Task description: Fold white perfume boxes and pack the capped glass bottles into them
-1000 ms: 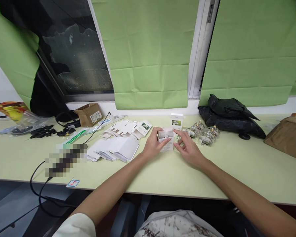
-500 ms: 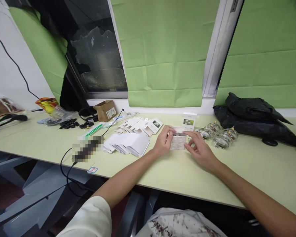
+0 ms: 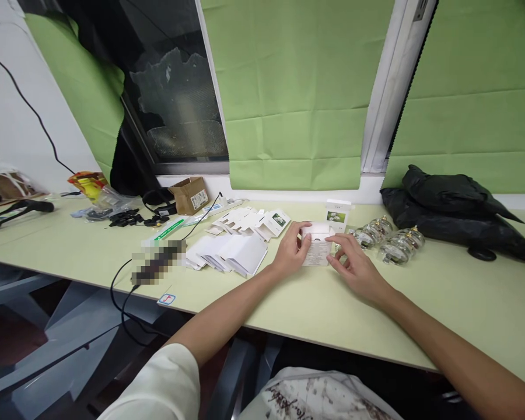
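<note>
Squarely between both hands, the small white box (image 3: 317,248) stands on the desk (image 3: 289,303), left hand (image 3: 291,254) fingers gripping its left side, right hand (image 3: 354,265) fingers pressing its top flap.

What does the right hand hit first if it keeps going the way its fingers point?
The right hand points up-left, fingertips already on the small white box that the left hand grips from the other side. So the box comes first; past it lies the left hand's thumb. Depth is approximate.

We see the small white cardboard box (image 3: 317,251) between our hands, flat white cartons (image 3: 231,256) left, round glass jars (image 3: 387,242) right.
</note>
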A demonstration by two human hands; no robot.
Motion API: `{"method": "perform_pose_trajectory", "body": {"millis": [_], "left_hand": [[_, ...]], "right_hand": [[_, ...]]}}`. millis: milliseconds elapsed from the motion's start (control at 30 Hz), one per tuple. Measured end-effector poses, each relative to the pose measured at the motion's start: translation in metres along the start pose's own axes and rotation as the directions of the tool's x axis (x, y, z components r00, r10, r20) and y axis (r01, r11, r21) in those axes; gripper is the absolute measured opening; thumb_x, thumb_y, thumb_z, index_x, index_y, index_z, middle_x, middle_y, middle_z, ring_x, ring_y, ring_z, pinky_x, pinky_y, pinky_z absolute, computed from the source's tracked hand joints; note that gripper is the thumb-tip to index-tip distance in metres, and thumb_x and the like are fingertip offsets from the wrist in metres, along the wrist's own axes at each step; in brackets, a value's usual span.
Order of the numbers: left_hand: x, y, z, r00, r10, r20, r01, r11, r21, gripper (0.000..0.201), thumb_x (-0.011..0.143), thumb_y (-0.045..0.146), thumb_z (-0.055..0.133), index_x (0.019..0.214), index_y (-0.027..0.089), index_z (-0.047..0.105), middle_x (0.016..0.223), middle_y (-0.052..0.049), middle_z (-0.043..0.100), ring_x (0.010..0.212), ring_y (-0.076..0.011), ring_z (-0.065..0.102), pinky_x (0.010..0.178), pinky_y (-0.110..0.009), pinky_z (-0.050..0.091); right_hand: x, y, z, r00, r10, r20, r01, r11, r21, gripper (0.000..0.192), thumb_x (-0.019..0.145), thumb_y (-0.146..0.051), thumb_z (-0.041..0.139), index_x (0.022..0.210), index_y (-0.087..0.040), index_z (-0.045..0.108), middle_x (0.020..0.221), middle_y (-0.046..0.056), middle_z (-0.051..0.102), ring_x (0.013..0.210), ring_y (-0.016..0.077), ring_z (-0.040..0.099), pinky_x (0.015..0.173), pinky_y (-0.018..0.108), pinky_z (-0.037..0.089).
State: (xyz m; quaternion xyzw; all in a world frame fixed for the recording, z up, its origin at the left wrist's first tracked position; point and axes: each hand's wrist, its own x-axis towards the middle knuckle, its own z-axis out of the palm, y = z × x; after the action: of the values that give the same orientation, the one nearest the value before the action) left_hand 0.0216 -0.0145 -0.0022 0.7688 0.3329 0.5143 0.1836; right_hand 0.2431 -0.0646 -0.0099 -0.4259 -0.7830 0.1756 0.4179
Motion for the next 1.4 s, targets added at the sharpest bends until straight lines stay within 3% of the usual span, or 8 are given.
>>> {"method": "perform_pose_trajectory", "body": {"millis": [267, 467, 767, 867, 967, 1067, 1233, 1400], "left_hand": [[0.000, -0.007, 0.006, 0.995, -0.083, -0.061, 0.078, 0.994, -0.078, 0.041, 0.103, 0.047, 0.058, 0.137, 0.027, 0.046, 0.136, -0.011, 0.058, 0.101, -0.0193, 0.063, 0.071, -0.031, 0.054], [0.000, -0.013, 0.012, 0.984, -0.157, -0.085, 0.138, 0.971, -0.196, 0.043, 0.099, 0.049, 0.066, 0.121, 0.025, 0.039, 0.135, -0.011, 0.055, 0.090, -0.0148, 0.065, 0.069, -0.029, 0.052], [-0.001, -0.007, 0.006, 0.988, -0.143, 0.057, 0.145, 0.988, -0.049, 0.044, 0.090, 0.055, 0.075, 0.109, 0.025, 0.049, 0.098, 0.000, 0.060, 0.074, -0.0137, 0.054, 0.064, -0.028, 0.043], [-0.001, -0.004, 0.004, 0.983, -0.143, 0.115, 0.148, 0.989, -0.032, 0.044, 0.090, 0.052, 0.076, 0.111, 0.025, 0.050, 0.096, 0.000, 0.060, 0.074, -0.0147, 0.054, 0.064, -0.028, 0.043], [-0.001, -0.005, 0.004, 0.981, -0.146, 0.128, 0.153, 0.987, -0.052, 0.041, 0.091, 0.050, 0.074, 0.112, 0.025, 0.049, 0.099, -0.001, 0.061, 0.079, -0.0160, 0.057, 0.065, -0.028, 0.045], [0.000, -0.006, 0.004, 0.988, -0.118, 0.101, 0.123, 0.992, -0.041, 0.040, 0.092, 0.049, 0.074, 0.112, 0.024, 0.050, 0.103, -0.002, 0.061, 0.084, -0.0171, 0.058, 0.068, -0.028, 0.046], [0.002, -0.008, 0.004, 0.999, 0.028, 0.018, -0.029, 0.999, 0.036, 0.027, 0.098, 0.044, 0.067, 0.111, 0.024, 0.054, 0.115, -0.007, 0.058, 0.102, -0.0206, 0.060, 0.078, -0.032, 0.050], [0.003, -0.011, 0.003, 0.985, 0.146, -0.089, -0.134, 0.982, 0.130, 0.012, 0.103, 0.035, 0.062, 0.106, 0.024, 0.058, 0.127, -0.011, 0.058, 0.120, -0.0241, 0.057, 0.085, -0.036, 0.050]], "right_hand": [[-0.001, 0.000, -0.001, 1.000, 0.020, -0.014, -0.020, 1.000, -0.017, 0.038, 0.104, -0.043, 0.053, 0.142, -0.034, 0.053, 0.155, 0.011, 0.042, 0.087, 0.0165, 0.070, 0.070, 0.035, 0.064], [0.000, 0.002, 0.000, 1.000, 0.018, -0.021, -0.018, 1.000, -0.011, 0.038, 0.104, -0.043, 0.053, 0.141, -0.034, 0.053, 0.155, 0.011, 0.043, 0.087, 0.0170, 0.071, 0.069, 0.035, 0.064], [0.000, 0.002, 0.000, 1.000, 0.010, -0.014, -0.010, 1.000, 0.009, 0.039, 0.104, -0.040, 0.053, 0.143, -0.034, 0.051, 0.153, 0.012, 0.044, 0.090, 0.0182, 0.070, 0.072, 0.037, 0.064], [0.000, 0.002, 0.001, 1.000, 0.003, -0.027, -0.003, 1.000, 0.017, 0.040, 0.104, -0.041, 0.054, 0.143, -0.033, 0.050, 0.151, 0.013, 0.045, 0.089, 0.0185, 0.069, 0.072, 0.038, 0.063], [0.001, 0.005, 0.004, 0.991, 0.045, -0.125, -0.036, 0.997, 0.073, 0.054, 0.102, -0.042, 0.057, 0.151, -0.033, 0.037, 0.146, 0.013, 0.049, 0.085, 0.0180, 0.067, 0.065, 0.035, 0.061], [0.001, 0.006, 0.005, 0.979, 0.078, -0.190, -0.058, 0.992, 0.111, 0.054, 0.102, -0.042, 0.057, 0.150, -0.032, 0.035, 0.140, 0.012, 0.053, 0.084, 0.0179, 0.065, 0.063, 0.033, 0.059], [0.001, 0.000, 0.001, 0.999, 0.012, -0.042, -0.010, 0.999, 0.053, 0.042, 0.102, -0.036, 0.056, 0.143, -0.035, 0.052, 0.146, 0.010, 0.048, 0.087, 0.0175, 0.068, 0.069, 0.036, 0.062], [0.002, -0.004, 0.001, 0.999, 0.015, -0.039, -0.012, 0.998, 0.068, 0.042, 0.103, -0.037, 0.056, 0.144, -0.037, 0.053, 0.161, 0.010, 0.038, 0.088, 0.0170, 0.069, 0.070, 0.038, 0.064]]}}
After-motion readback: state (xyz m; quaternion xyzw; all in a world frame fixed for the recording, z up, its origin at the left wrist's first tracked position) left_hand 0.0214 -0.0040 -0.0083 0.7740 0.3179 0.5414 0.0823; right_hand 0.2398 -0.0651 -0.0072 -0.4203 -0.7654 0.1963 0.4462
